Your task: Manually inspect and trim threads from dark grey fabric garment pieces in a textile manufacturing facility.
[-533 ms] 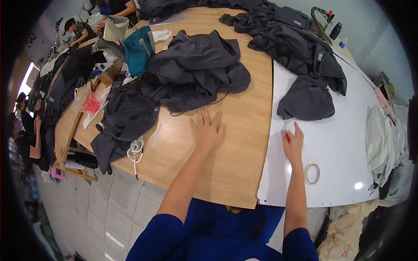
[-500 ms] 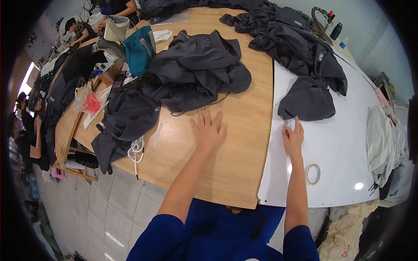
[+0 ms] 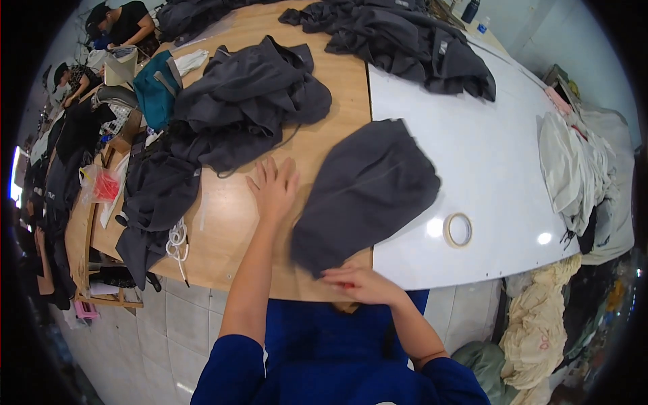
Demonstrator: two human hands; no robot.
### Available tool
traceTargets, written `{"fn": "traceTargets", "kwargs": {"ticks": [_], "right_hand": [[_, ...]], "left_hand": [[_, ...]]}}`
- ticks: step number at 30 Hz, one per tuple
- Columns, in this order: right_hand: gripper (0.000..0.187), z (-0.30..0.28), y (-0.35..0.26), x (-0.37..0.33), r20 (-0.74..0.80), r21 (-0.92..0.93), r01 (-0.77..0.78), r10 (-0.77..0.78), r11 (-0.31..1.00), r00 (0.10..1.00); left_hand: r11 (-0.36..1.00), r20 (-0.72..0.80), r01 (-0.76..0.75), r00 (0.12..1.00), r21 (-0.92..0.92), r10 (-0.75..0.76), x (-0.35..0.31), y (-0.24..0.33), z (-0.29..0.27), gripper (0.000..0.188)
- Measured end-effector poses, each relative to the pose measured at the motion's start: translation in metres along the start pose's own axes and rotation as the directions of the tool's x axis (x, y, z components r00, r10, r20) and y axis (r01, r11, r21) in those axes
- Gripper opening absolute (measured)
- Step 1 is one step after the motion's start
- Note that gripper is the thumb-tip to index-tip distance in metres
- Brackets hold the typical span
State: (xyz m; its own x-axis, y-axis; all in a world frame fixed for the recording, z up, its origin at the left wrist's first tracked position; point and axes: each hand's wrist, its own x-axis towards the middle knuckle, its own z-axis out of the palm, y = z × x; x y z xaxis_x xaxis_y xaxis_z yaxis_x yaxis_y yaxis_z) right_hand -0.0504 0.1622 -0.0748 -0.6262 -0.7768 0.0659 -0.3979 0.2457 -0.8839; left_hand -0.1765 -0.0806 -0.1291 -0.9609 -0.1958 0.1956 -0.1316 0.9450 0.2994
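Note:
A dark grey fabric piece, with the look of a sewn garment part, stretches across the seam between the wooden tabletop and the white board. My right hand is closed on its near corner by the table's front edge. Something small and red shows under those fingers; its kind I cannot make out. My left hand rests on the wooden tabletop, fingers spread, holding nothing. Just beyond it lies a large heap of dark grey garments, a cord trailing from it.
A tape roll lies on the white board. More dark garments are piled at the far right. White cords, a teal bag and a plastic bag with red contents are at left. People work beyond.
My right hand has taken hold of the dark fabric piece and drawn it left and toward me, off the garment pile's near end. The view has shifted; my left hand stays flat.

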Motion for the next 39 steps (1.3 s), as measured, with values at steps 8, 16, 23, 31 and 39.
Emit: {"fn": "traceTargets", "kwargs": {"ticks": [8, 16, 23, 31, 39], "right_hand": [[0.035, -0.040, -0.009, -0.042, -0.653, -0.393, -0.449, 0.101, 0.803, 0.751], [0.036, -0.014, 0.004, -0.060, -0.623, 0.143, -0.357, 0.364, 0.923, 0.693], [0.038, -0.021, -0.011, -0.046, -0.665, 0.485, -0.200, 0.508, 0.851, 0.547], [0.045, 0.000, -0.024, -0.076, -0.665, 0.407, -0.216, 0.450, 0.887, 0.597], [0.037, -0.004, -0.052, -0.067, -0.629, 0.521, -0.002, 0.385, 0.854, 0.675]], "left_hand": [[0.372, 0.164, 0.183, 0.983, -0.910, -0.083, -0.036, 0.009, -0.025, 0.039], [0.644, -0.109, -0.065, 0.994, -0.763, -0.030, -0.126, 0.049, -0.087, 0.016], [0.958, -0.159, -0.134, 0.983, -0.255, 0.095, -0.131, 0.063, -0.079, 0.026], [0.973, -0.209, -0.130, 0.974, -0.189, 0.090, -0.084, 0.047, -0.062, 0.023], [0.200, 0.278, 0.280, 0.960, -0.939, -0.038, -0.092, 0.071, -0.097, 0.013]]}}
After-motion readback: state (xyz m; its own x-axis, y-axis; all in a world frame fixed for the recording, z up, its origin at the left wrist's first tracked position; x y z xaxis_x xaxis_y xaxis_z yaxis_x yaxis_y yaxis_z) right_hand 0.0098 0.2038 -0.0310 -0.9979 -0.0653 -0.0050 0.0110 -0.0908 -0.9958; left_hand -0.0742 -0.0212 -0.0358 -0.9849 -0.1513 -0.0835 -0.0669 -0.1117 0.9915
